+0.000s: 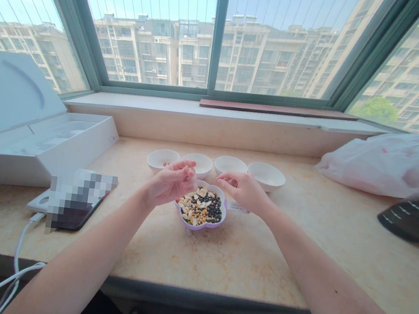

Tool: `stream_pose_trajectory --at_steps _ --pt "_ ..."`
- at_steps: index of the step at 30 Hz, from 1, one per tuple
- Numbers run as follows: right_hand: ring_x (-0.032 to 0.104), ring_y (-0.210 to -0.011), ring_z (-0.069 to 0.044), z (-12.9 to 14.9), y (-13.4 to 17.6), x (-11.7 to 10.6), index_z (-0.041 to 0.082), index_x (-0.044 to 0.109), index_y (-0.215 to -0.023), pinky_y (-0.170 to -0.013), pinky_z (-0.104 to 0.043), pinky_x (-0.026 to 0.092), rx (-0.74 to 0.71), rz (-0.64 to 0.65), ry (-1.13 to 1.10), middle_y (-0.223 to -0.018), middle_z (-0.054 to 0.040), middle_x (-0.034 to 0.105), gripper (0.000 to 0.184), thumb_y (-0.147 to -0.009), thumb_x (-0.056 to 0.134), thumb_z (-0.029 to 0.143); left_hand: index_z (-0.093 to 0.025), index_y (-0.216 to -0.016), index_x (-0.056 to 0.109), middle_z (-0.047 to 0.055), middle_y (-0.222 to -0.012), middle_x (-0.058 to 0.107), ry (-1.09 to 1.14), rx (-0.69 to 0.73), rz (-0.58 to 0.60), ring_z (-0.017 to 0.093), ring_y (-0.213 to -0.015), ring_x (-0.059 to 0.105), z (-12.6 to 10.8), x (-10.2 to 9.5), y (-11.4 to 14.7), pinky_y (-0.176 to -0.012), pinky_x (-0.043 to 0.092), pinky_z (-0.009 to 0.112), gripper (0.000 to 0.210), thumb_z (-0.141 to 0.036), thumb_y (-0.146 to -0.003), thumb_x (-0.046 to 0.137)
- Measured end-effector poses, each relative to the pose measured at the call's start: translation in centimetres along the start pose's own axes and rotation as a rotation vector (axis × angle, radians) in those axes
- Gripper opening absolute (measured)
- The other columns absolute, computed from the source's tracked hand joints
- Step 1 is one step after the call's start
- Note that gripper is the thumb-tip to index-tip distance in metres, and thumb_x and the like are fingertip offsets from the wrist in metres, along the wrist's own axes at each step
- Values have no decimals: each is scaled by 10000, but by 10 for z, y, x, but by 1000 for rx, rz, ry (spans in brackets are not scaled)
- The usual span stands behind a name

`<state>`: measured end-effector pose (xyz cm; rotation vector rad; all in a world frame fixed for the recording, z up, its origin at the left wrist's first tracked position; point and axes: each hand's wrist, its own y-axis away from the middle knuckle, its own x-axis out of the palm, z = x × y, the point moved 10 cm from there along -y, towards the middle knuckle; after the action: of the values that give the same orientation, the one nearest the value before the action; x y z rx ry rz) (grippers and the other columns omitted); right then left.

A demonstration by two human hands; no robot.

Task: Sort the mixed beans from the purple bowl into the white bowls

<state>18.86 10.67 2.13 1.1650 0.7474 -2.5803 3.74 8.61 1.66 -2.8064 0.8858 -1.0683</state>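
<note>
Head view: two bare hands over a lobed purple bowl (206, 226), on a marbled counter (241, 264), approx. centre. L hand (169, 182) hangs at the bowl's left rim, thumb & fingertips bunched close; can't tell whether they meet or clamp a small bit. R hand (244, 186) is near the far-right rim, fingers curled, tips near the thumb; contents, if any, can't tell. Bowl contents: pale peanuts (201, 193), mostly L & far side; black beans (215, 211), R; yellow grains (203, 215), near-centre. Behind: row of 4 white bowls, incl. leftmost bowl (153, 160) w/ a few reddish bits.

Handling (judged): pieces prob. dry, light & hard; beans smooth, apt to roll or slip, so best pinched singly across the middle, thumb vs. index. Peanuts look split, may snap or shed skin; hold by edges, gently. Bowl prob. light, stiff plastic; best held by opposite lobes.
</note>
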Motion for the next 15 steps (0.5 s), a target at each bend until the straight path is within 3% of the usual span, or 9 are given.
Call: stream_pose_trajectory --at_steps 7,12,15 --pt "631 -631 -172 0 0 1 179 768 -945 -588 -289 428 -2 13 -3 -723 -45 735 275 -923 585 383 -270 -824 686 -32 -666 556 -265 19 -153 95 -557 390 -3 -25 5 -608 380 296 259 -440 -691 829" --pt "617 -622 -170 0 -1 1 173 771 -930 -586 -293 416 -1 18 0 -717 -49 730 290 -922 583 394 -225 -790 641 -16 -701 576 -391 88 -163 98 -584 444 -14 -16 1 -605 411 281 300 -467 -719 803" --pt "585 -589 -152 1 0 1 179 775 -908 -577 -290 393 9 28 -14 -684 -33 709 297 -927 573 395 -198 -847 690 19 -779 651 -583 185 -265 111 -635 512 -24 -13 -1 -631 438 274 228 -404 -779 760"
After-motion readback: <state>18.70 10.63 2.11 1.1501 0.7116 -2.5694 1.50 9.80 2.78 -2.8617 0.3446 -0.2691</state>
